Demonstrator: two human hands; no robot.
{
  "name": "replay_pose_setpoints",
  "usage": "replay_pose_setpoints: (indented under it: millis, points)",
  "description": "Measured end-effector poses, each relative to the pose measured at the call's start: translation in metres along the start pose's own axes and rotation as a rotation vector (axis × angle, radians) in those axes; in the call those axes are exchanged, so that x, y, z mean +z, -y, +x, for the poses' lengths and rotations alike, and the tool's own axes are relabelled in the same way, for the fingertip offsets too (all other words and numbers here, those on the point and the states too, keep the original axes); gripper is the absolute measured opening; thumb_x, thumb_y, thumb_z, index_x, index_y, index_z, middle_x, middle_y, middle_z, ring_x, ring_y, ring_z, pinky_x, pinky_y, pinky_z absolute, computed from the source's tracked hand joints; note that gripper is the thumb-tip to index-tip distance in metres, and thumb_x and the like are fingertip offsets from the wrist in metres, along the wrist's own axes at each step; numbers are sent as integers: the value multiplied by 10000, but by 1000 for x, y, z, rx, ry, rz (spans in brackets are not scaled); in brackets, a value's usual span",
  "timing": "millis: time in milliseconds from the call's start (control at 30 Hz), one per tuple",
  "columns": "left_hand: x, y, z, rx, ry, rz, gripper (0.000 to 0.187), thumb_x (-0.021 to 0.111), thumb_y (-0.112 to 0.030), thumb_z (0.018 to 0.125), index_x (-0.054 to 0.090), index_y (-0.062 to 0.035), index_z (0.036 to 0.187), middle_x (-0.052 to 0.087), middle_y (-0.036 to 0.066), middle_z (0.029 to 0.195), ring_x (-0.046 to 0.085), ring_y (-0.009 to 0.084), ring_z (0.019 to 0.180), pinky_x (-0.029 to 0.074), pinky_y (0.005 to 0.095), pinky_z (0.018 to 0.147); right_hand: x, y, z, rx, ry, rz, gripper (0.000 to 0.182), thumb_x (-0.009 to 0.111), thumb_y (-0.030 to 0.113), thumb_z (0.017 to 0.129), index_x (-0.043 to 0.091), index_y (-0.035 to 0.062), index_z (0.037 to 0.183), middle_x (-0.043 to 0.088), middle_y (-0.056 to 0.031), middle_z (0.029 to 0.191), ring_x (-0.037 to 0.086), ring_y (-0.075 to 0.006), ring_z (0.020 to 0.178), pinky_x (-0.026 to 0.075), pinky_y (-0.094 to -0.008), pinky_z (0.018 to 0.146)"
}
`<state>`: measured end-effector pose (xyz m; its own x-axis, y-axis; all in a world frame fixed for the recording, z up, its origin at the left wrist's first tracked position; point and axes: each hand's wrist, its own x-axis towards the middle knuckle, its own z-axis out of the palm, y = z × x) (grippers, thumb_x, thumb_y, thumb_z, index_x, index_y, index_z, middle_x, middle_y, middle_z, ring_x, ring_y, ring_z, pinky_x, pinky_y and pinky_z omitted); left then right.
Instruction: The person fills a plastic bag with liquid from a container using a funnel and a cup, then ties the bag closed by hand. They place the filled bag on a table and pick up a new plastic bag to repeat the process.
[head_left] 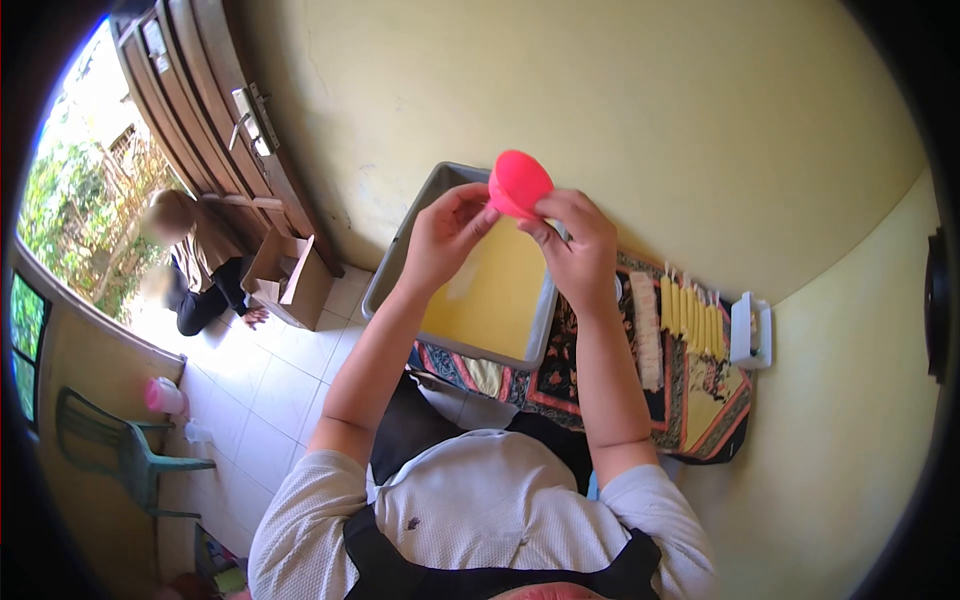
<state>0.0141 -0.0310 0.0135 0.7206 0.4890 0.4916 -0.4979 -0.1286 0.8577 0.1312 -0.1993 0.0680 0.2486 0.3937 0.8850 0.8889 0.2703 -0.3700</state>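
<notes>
Both hands are raised over a grey tub [378, 290] of yellow liquid [485, 310]. Between them is a bright pink plastic funnel [522, 182]; its spout cannot be made out. My left hand [445, 232] touches the funnel's left side with thumb and fingers. On the right, my right hand [580, 238] pinches the lower edge between thumb and forefinger. The tub rests at the left part of a table with a patterned cloth [560, 380].
On the cloth lie several yellow-filled plastic tubes [690, 315], a pale strip [646, 330] and a white container [750, 332]. Leftward are a cardboard box [290, 278], a crouching person [205, 260] by the open door [215, 110], a green chair [120, 440] and a pink bucket [165, 396].
</notes>
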Motion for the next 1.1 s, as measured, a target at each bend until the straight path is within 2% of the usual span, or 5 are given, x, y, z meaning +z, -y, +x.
replay_pose_setpoints:
  millis: [233,533,600,800,1100]
  points:
    - [-7,2,3,-3,53,174,326,660,-211,1153,675,52,1345,774,52,1104,704,105,1059,556,272,959,16,-11,10,38,7,37,241,873,69,890,767,4,1096,793,-147,1048,754,-343,932,612,-435,818]
    - [-15,7,10,26,-69,189,320,616,-251,1176,711,22,1313,759,39,1138,683,116,1092,512,291,1027,-26,-35,-21,144,4,128,588,876,167,959,681,102,1509,712,-106,1499,763,-193,1104,607,-333,920]
    - [-28,19,9,18,-105,103,351,643,-313,1162,731,5,1282,746,25,1130,663,116,1082,504,301,1033,-54,-61,-52,250,-11,-53,548,888,228,949,708,51,1436,744,-149,1424,752,-294,1170,600,-408,1029]
    - [-45,41,0,21,-162,-12,322,675,-266,1144,705,23,1281,729,24,1099,660,124,1069,510,318,1044,-107,-135,-187,522,291,-700,1165,970,513,801,389,38,1692,480,-312,1656,464,-463,1541,364,-571,1263]
    - [-37,48,-7,48,-176,43,299,674,-298,1144,725,-12,1214,747,31,1084,673,137,1072,513,341,1052,-85,-135,-207,642,75,-373,1083,981,307,802,405,9,1670,620,-243,1508,609,-396,1414,483,-492,1185]
